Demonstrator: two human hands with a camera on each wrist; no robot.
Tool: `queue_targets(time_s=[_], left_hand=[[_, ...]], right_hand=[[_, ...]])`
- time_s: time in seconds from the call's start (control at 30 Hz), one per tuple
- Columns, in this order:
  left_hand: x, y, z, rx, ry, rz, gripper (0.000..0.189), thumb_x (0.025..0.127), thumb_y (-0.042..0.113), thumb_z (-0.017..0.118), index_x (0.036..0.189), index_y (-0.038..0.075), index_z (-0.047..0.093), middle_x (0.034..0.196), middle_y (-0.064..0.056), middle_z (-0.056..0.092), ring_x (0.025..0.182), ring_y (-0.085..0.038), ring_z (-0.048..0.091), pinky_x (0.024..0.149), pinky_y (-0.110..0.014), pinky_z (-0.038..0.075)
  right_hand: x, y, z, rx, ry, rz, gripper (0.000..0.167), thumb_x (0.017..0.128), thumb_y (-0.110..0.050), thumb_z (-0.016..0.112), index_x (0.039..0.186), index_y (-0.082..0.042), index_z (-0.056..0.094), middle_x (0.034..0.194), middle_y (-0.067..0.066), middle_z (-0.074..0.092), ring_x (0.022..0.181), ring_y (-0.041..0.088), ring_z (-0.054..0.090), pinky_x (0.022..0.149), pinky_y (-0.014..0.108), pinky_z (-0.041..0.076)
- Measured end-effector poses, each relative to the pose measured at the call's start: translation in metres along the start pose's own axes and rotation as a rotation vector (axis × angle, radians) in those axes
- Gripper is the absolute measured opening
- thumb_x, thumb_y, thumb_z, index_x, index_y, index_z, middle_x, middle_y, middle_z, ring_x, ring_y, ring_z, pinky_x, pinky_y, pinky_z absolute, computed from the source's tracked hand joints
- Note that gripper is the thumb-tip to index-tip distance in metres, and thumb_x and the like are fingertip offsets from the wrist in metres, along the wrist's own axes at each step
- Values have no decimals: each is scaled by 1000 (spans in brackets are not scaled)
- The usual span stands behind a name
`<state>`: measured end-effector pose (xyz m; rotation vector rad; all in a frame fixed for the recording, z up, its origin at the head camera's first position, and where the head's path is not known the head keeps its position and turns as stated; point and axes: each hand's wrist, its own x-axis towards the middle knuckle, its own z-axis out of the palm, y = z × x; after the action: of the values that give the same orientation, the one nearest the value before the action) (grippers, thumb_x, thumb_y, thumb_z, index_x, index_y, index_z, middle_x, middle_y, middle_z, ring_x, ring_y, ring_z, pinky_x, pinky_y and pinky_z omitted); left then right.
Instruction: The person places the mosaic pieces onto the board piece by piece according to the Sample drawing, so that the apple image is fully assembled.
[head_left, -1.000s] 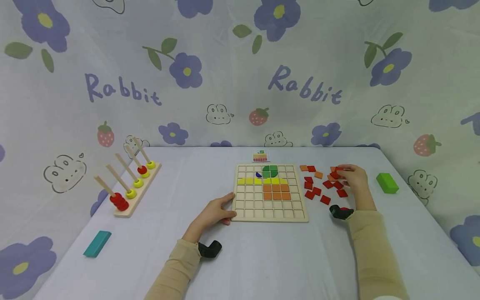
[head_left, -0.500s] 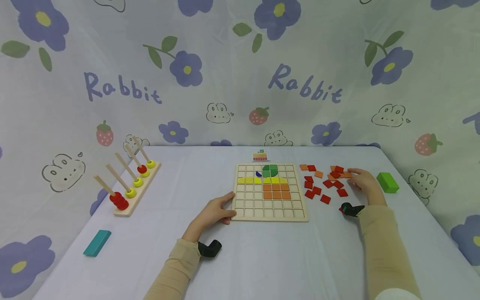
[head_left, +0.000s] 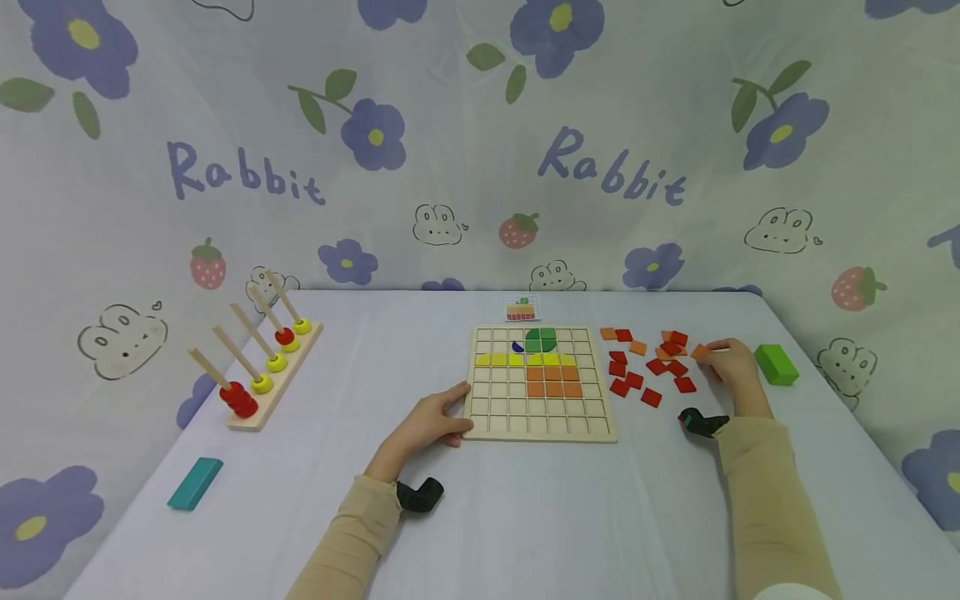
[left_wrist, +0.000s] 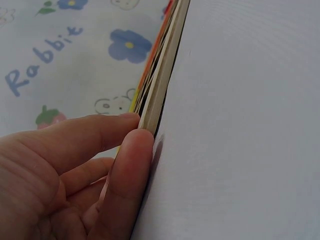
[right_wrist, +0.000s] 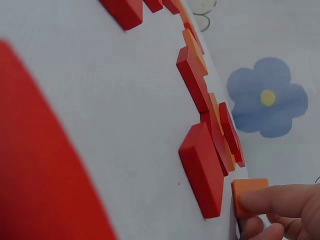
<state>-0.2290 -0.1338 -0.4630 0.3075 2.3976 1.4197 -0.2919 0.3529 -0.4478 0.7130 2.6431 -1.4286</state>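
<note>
1. My left hand (head_left: 426, 421) rests spread thumb and forefinger against the wooden board's (head_left: 497, 424) left edge.
2. Farther off, right of the board, my right hand (head_left: 737, 371) pinches an orange tile (right_wrist: 250, 186).
3. The tile looks light, stiff, perhaps slippery; opposite edges should hold best.

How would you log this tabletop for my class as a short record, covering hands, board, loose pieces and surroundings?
left hand: touches the grid board's left edge
right hand: holds an orange tile
pieces on board: yellow, orange, green, blue
loose tiles: red and orange, right of board
picture card: behind board
bead rack: left
blocks: teal left, green right
</note>
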Motion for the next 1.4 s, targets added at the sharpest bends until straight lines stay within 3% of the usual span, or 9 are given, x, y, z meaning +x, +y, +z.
queue_targets(time_s=[0.17,0.33,0.4,0.47,0.57,0.73,0.93,1.23,1.4], left_hand=[[1,-1,0,7,-1,-2,69,82,12,69,142,7,36,75,-9,62,47,-10,56,53,-26,50],[0,-1,1,-16,0,5,69,82,11,68,142,6,36,127,-13,53,48,-11,56,53,-27,51],[0,-1,1,-22,0,6,69,82,10,68,142,6,36,140,-10,43,48,-11,56,53,-27,51],[0,-1,2,-23,1,6,68,82,10,68,142,6,36,139,-10,44,48,-11,56,53,-27,51],[-1,-1,2,-15,4,6,68,82,11,68,142,6,36,125,-12,55,48,-11,56,53,-27,51],[-1,0,2,-12,2,9,68,82,11,68,142,6,36,120,-13,56,48,-10,56,53,-27,51],[-1,1,1,-2,3,8,68,82,11,68,142,6,36,105,-15,61,48,-11,56,53,-27,51],[-1,0,1,-10,8,-3,69,82,12,68,142,7,36,92,-14,62,48,-11,56,54,-27,51],[-1,1,1,-11,8,0,68,82,12,69,142,6,37,105,-9,60,48,-11,57,54,-27,51]], right_hand=[[-1,-1,3,139,21,20,47,88,-17,56,127,5,42,71,-2,49,57,7,49,54,21,46],[-15,-14,14,424,6,52,30,90,-19,57,116,-6,51,71,-10,52,67,4,53,60,17,49],[-20,-23,21,589,-48,72,17,90,-15,57,107,-12,53,71,-10,56,68,5,56,62,16,49],[-27,-33,27,719,-122,90,11,91,-12,56,100,-15,51,73,-8,59,68,7,58,63,16,50],[-36,-48,39,798,-228,86,10,91,-9,56,98,-15,52,71,-6,62,66,8,59,62,18,50],[-50,-68,63,749,-371,47,12,92,-10,56,103,-13,53,76,-7,62,69,8,58,64,17,49],[-62,-88,99,638,-481,-39,41,93,-9,55,130,2,43,80,-6,62,66,7,59,65,17,50],[-76,-116,153,427,-567,-115,28,90,-8,59,115,4,57,86,0,63,70,11,62,66,20,52],[-75,-122,174,261,-546,-149,30,86,-12,65,112,1,62,90,5,65,68,10,59,62,19,51]])
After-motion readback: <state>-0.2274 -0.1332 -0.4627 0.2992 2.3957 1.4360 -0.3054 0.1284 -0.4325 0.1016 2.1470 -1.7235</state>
